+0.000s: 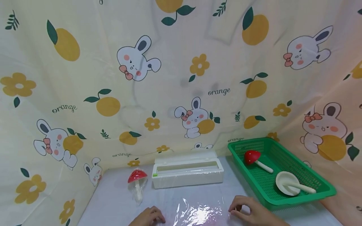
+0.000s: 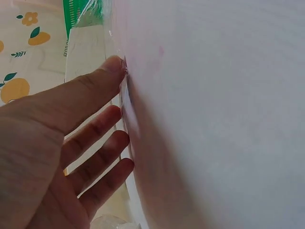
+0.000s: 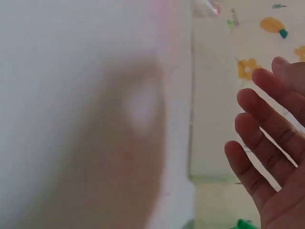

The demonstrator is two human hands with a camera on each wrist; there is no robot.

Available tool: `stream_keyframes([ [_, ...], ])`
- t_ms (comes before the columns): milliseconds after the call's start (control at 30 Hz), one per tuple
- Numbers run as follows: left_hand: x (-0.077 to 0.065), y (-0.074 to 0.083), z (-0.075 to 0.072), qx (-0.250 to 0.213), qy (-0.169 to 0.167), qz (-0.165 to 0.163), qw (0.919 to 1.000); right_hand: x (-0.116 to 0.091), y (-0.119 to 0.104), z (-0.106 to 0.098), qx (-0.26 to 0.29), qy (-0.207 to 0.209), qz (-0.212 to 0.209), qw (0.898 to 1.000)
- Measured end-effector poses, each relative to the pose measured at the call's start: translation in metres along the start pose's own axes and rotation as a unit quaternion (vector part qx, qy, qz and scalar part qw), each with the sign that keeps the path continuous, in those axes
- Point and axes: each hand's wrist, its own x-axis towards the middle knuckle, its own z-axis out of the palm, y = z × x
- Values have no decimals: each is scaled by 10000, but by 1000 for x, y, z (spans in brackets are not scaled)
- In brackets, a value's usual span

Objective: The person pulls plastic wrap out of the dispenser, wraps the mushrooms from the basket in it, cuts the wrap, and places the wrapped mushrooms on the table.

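Note:
A sheet of clear cling film (image 1: 192, 212) runs from the white dispenser box (image 1: 188, 179) toward me over the table, shining with glare. My left hand (image 1: 148, 216) is at the film's left side; in the left wrist view its thumb (image 2: 113, 64) pinches the creased edge, the index finger hidden behind it. At the right side, my right hand (image 1: 250, 212) has its fingers loosely bent in the head view. The right wrist view shows these fingers (image 3: 255, 138) spread, holding nothing. A red-capped toy mushroom (image 1: 137, 177) wrapped in film lies left of the box.
A green basket (image 1: 271, 201) stands at the right, close to my right hand. It holds a red-capped mushroom (image 1: 252, 157) and another mushroom (image 1: 288, 183) with its pale underside up. Behind the table hangs a cloth (image 1: 169, 103) printed with rabbits and oranges.

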Motion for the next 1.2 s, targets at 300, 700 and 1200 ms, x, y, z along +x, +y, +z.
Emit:
stream_keyframes([
  [300, 4, -1, 0, 541, 32, 9, 9985, 12, -37, -25, -885, 788, -1091, 9869],
  [700, 4, 5, 1, 478, 38, -276, 9985, -4, -41, -81, -1965, 1810, -606, 9617],
  [1200, 2, 7, -1, 661, 100, -72, 9977, -48, 2, -137, -2891, 2762, 858, 9126],
])
